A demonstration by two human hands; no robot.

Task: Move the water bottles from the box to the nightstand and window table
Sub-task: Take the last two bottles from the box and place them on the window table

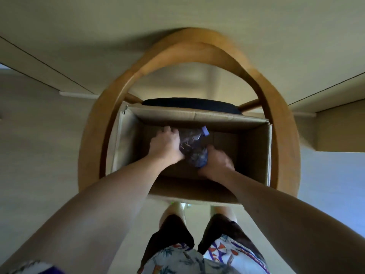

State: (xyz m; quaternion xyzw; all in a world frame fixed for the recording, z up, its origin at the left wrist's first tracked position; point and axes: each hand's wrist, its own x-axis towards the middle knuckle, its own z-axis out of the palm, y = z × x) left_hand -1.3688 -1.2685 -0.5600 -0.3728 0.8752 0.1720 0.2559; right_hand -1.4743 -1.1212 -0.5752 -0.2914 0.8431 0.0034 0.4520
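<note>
Deep in the cardboard box (254, 153) on the chair (284, 123), the left hand (166, 144) curls around one crinkly, likely thin-walled water bottle (190, 140) while the right hand (216, 162) grips another bottle (198, 158), both probably heavy and best held mid-body

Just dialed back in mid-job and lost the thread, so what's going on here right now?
A person is leaning over an open cardboard box that sits on a wooden chair and has both hands down inside it. The left hand and the right hand are on either side of the water bottles, which lie low in the box with a blue cap pointing to the far wall. The bottles are not yet lifted out. How many there are is hard to tell, and each hand's grip is partly hidden.
</note>
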